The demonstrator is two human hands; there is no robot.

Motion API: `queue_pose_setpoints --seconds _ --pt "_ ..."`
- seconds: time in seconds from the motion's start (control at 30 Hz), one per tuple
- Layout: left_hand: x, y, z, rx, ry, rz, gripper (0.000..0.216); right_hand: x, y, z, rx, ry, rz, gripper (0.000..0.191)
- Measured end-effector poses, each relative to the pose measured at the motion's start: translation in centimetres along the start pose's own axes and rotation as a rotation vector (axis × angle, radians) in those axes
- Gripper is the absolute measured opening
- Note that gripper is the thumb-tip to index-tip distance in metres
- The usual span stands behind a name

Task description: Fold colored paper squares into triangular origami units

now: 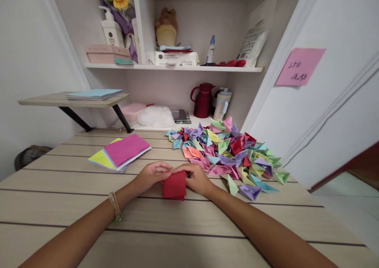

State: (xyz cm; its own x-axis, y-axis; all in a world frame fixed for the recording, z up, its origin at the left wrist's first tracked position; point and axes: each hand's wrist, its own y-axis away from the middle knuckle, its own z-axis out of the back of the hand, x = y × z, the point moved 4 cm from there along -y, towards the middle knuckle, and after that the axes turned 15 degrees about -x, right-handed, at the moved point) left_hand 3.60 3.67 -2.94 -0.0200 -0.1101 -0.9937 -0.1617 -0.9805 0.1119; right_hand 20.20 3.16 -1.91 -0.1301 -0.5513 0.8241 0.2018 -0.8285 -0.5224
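Low in the middle of the frame, a folded red paper (174, 185) lay on the wooden table (59, 189), and both of the person's hands met at its upper edge. The left hand (151, 175) had its fingers curled down onto the top left corner of the sheet, pinching it against the thumb. The right hand (196, 178) was closed in the same way on the top right corner, fingertips pressed to the paper. The two hands touched each other over the fold. A thin bracelet (115, 205) sat on the left wrist.

Just right of the hands, spreading toward the middle right of the frame, was a heap of folded paper pieces (227, 153) in pink, purple, green, blue and red; the nearest ones lay close beside the right hand. Left of centre rested a stack of flat coloured sheets (121, 153) with a magenta one on top, well apart from the hands. Behind, at the back of the table, stood a dark red jug (203, 100). At the upper right a pink note (299, 66) was stuck to the wall.
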Motion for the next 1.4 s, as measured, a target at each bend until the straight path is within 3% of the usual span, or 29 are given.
queue_pose_setpoints --seconds 0.27,0.47,0.53,0.8,0.93,1.13,1.4 --pt "-0.2 0.0 0.2 -0.077 0.102 -0.012 0.042 -0.7 0.0 -0.3 0.029 -0.032 -0.158 0.027" --pt "-0.3 -0.2 0.3 -0.123 0.161 -0.045 0.035 -0.6 0.0 -0.6 0.154 -0.063 -0.13 0.026" --pt "-0.5 0.0 0.2 -0.121 0.146 -0.066 0.032 -0.4 -0.1 -0.6 0.127 -0.082 -0.136 0.023" --pt "-0.7 0.2 0.1 -0.076 0.078 -0.095 0.029 -0.9 -0.7 0.5 -0.206 -0.131 -0.226 0.028" --pt "-0.9 0.3 -0.1 -0.086 0.107 -0.103 0.034 -1.5 -0.8 0.5 -0.204 -0.131 -0.258 0.028" --pt "-1.0 0.4 0.0 -0.16 0.002 -0.137 0.021 -2.2 -0.6 0.4 -0.188 -0.143 -0.313 0.034" --pt "-0.3 -0.1 0.5 -0.14 0.17 -0.113 0.024 -1.8 -0.6 0.4 -0.165 -0.121 -0.316 0.032"
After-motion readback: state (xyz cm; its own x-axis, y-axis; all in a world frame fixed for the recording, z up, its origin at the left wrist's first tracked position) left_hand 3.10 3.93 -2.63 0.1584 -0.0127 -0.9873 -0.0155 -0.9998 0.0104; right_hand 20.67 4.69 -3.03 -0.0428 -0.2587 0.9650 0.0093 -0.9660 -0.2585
